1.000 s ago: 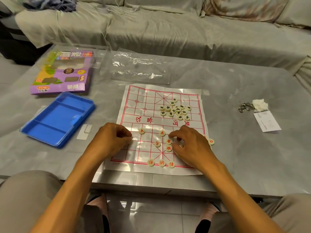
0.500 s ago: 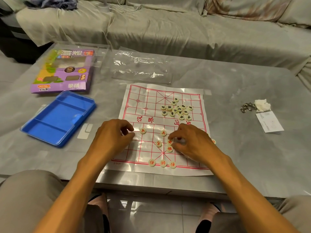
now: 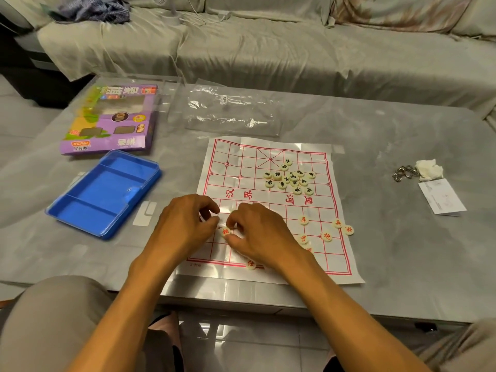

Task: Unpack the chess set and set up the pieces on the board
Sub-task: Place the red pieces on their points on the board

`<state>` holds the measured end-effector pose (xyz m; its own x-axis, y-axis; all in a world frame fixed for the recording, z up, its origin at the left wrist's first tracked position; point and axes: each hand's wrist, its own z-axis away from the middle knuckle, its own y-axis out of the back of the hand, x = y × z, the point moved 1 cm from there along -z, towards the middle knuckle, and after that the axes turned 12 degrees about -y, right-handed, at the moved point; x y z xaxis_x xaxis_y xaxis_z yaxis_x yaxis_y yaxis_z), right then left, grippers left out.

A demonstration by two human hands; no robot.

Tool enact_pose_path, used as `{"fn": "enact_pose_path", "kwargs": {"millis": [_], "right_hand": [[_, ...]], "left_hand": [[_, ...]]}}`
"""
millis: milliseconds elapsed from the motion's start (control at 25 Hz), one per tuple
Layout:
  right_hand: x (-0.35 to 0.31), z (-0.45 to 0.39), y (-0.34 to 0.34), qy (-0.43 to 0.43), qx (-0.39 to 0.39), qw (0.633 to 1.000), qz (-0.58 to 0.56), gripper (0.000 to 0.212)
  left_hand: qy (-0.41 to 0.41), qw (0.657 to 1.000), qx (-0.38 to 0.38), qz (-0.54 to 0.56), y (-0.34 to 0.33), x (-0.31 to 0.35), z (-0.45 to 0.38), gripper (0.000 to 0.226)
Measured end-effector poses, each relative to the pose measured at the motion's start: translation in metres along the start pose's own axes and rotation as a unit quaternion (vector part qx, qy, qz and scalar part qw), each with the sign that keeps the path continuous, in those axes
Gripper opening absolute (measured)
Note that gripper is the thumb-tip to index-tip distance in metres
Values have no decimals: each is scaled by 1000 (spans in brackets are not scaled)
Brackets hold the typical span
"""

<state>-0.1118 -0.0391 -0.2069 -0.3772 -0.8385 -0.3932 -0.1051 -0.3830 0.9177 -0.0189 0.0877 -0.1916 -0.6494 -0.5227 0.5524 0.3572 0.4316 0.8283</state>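
two hands now meet over the near-left part of the board (image 3: 271,210). in the head view, the right hand (image 3: 264,234) has crossed leftward from the board's near middle, fingers curled, pinching a red-marked piece (image 3: 226,232). the left hand (image 3: 188,224) sits beside it, fingers loosely curled; what it holds i cannot tell. red pieces (image 3: 326,236) lie scattered near-right on the board, black pieces (image 3: 291,178) heaped far-right. by my judgement, setup is at an early stage.
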Motion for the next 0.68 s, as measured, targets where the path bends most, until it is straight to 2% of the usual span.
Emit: {"fn": "enact_pose_path", "kwargs": {"millis": [120,240,320,400,680], "right_hand": [[26,13,14,-40,11,999,-9,29],[66,34,33,-82,-25,996,6,32],[78,42,37,-79,-64,994,37,33],[80,43,35,-59,-69,994,59,30],[65,28,22,-54,-20,998,32,28]], "left_hand": [[-36,999,0,-5,-3,4,-1,22],[-149,988,-33,-7,-21,19,-1,28],[-220,972,-78,-23,-35,28,-1,29],[-267,956,-113,-40,-46,32,-1,26],[-199,976,-79,-28,-45,27,-2,27]]}}
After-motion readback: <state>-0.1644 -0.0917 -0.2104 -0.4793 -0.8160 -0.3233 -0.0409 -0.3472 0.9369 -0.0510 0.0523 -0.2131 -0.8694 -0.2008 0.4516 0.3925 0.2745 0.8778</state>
